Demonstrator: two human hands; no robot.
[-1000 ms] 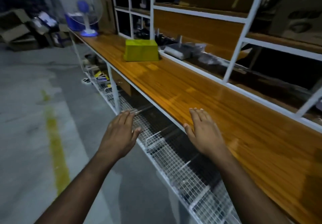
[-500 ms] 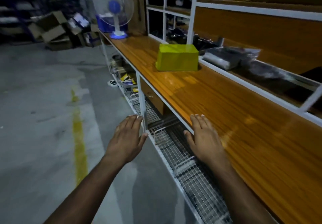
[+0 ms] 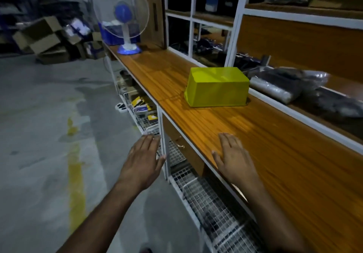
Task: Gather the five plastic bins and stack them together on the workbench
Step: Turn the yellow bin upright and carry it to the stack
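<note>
bare workbench (image 3: 245, 132) before yellow bin (image 3: 217, 86), shelf frame (image 3: 279, 103) behind

1. We see a dim room with a grey concrete floor (image 3: 39, 134) crossed by a worn yellow line (image 3: 75, 166).
2. White-framed shelving (image 3: 238, 22) rises on the right.
3. Cardboard boxes (image 3: 39, 36) lie heaped far back.

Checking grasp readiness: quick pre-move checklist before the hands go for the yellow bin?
1. Both hands free: ok. Left hand and right hand are open and flat, holding nothing.
2. Yellow bin in view: ok, upside down on the workbench.
3. Path to the bin: ok, bare wood between right hand and bin.
4. Bin sides free to grip: near and left sides ok; far side cannot tell.
5. Wrapped bundles beside the bin: close, touching cannot tell.
6. Other four bins: not ok, none visible.
</note>
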